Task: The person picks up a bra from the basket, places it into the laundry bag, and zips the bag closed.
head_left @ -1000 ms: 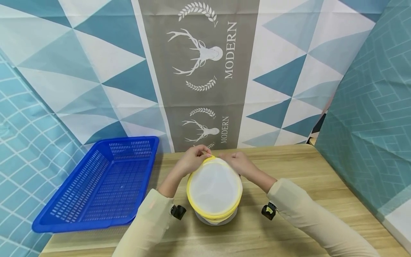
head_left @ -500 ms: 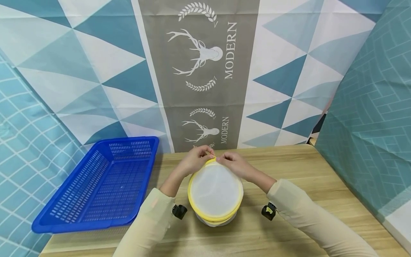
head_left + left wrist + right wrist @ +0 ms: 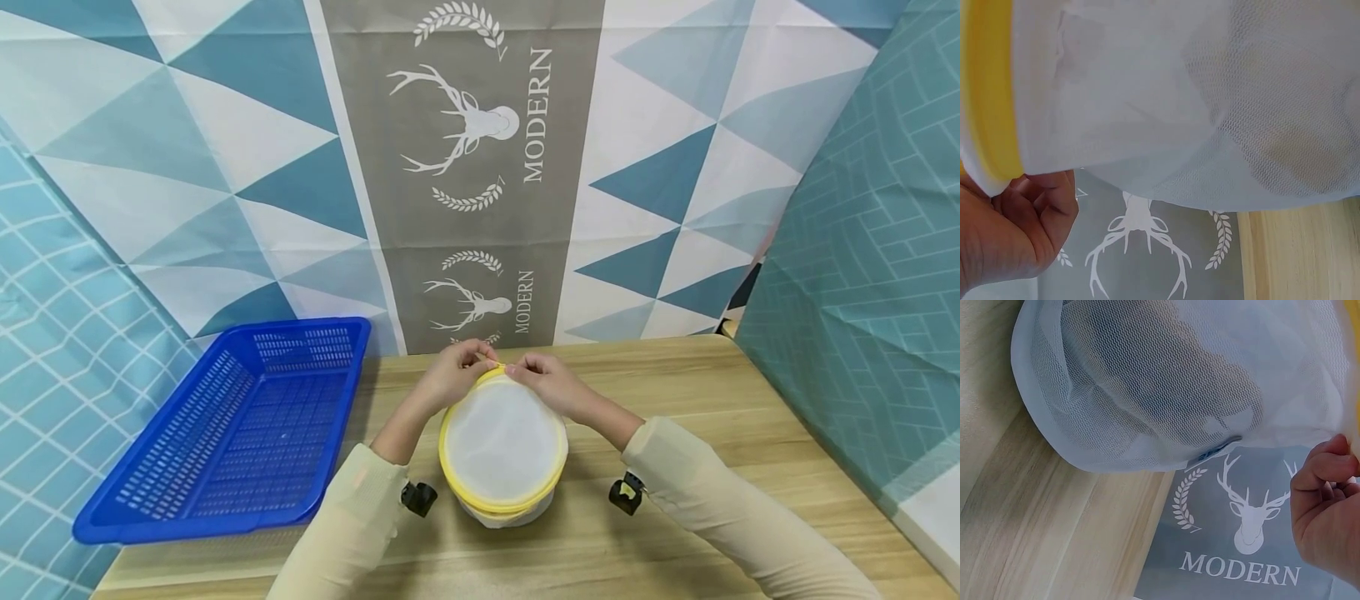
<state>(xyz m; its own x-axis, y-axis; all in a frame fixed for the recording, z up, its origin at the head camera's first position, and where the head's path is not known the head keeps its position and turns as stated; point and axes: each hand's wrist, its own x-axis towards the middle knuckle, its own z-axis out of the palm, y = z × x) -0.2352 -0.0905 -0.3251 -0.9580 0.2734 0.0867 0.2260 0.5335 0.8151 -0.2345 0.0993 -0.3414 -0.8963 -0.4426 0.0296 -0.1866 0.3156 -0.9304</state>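
Note:
A round white mesh laundry bag [image 3: 504, 442] with yellow trim stands on the wooden table, its flat top facing up. At the far side of its rim, my left hand [image 3: 452, 377] pinches the yellow edging between thumb and fingers. Close beside it my right hand [image 3: 551, 385] pinches the same edge, the fingertips of both hands nearly meeting. Seen from the left wrist, the left hand [image 3: 1019, 228] grips just under the yellow band [image 3: 991, 87]. In the right wrist view, something dark shows through the mesh [image 3: 1166, 375], and a small blue label [image 3: 1213, 451] hangs at the side seam.
A blue perforated plastic basket [image 3: 335, 433] stands to the left on the wooden table [image 3: 675, 517]. Behind the table hangs a patterned cloth [image 3: 480, 225]. Tiled-pattern sheets close off the left [image 3: 67, 400] and right [image 3: 862, 317] sides.
My right hand has shifted from the bag's right shoulder up to the yellow edge next to my left hand, its thumb now on the rim. The left hand stays nearly still.

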